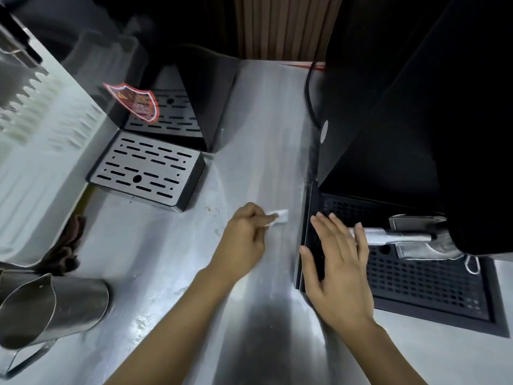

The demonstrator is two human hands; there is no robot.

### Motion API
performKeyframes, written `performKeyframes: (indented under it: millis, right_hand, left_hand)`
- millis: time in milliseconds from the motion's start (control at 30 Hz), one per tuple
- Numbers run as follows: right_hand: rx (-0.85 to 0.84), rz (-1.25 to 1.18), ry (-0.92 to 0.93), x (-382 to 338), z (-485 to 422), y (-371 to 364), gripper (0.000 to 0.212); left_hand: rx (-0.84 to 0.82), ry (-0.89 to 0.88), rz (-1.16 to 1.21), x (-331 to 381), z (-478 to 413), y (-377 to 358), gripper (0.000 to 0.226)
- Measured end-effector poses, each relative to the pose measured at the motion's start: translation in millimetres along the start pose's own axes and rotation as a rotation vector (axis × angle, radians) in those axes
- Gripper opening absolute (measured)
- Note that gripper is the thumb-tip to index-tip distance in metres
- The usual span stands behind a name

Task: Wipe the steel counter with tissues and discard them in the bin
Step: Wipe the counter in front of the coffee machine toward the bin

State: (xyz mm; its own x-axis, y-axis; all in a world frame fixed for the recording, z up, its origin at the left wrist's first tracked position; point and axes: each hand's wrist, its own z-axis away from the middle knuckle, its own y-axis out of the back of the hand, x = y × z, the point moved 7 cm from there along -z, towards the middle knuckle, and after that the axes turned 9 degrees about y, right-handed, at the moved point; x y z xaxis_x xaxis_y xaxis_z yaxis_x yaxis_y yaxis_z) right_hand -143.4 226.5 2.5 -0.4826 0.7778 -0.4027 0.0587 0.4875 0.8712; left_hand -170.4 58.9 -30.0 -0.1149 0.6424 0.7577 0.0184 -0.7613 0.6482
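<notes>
The steel counter point(261, 140) runs away from me between two machines. My left hand point(244, 237) has its fingers curled round a small white tissue point(280, 216), which it holds against the counter close to the black drip tray point(416, 290) on the right. My right hand point(338, 262) lies flat with straight, spread fingers on the left edge of that black tray. Small crumbs point(211, 209) lie on the counter just left of the left hand, and white specks point(141, 322) lie nearer to me. No bin is in view.
A black machine point(416, 107) with a steam wand point(399, 236) stands on the right. At the left are a steel drip tray point(147, 168), another black machine point(200, 87), a white rack point(41, 140), a brown cloth point(66, 245) and a steel pitcher point(50, 309).
</notes>
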Motion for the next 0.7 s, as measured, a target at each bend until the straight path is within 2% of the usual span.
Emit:
performKeyframes:
  millis: [100, 167, 267, 333, 400, 467, 567, 633, 700]
  right_hand:
    - [0.001, 0.005, 0.000, 1.0, 0.0, -1.2, 0.046]
    - [0.011, 0.002, 0.001, 1.2, 0.0, -1.1, 0.045]
    - [0.026, 0.002, 0.002, 0.8, 0.3, -0.9, 0.044]
    - [0.031, 0.003, 0.002, 1.0, 0.7, -0.8, 0.043]
    - [0.030, 0.002, 0.004, 0.6, 0.7, -1.0, 0.043]
    - [0.033, 0.006, 0.005, 1.0, 0.9, -0.5, 0.043]
    - [0.038, 0.009, 0.009, 0.6, 0.4, -0.2, 0.042]
    - [0.046, 0.012, 0.009, -0.1, 0.5, 0.0, 0.042]
    - [0.051, 0.012, 0.014, -1.2, 1.0, 0.1, 0.042]
  left_hand:
    - [0.084, 0.088, 0.007, 5.7, -43.0, 18.0, 0.018]
    - [0.163, 0.058, -0.024, 16.6, -90.5, 21.7, 0.021]
    - [0.060, -0.045, -0.112, 37.4, -145.0, -7.9, 0.032]
    - [-0.065, -0.106, -0.181, 46.0, -156.6, -31.2, 0.026]
    - [-0.106, -0.169, -0.239, 44.8, -151.2, -39.4, 0.028]
    - [-0.072, -0.263, -0.267, 38.7, -133.2, -35.1, 0.039]
    - [-0.036, -0.311, -0.202, 28.1, -82.9, -22.1, 0.038]
    - [-0.119, -0.300, -0.154, 26.9, -47.6, -21.3, 0.038]
    - [-0.251, -0.216, -0.106, 22.0, -35.9, -18.4, 0.041]
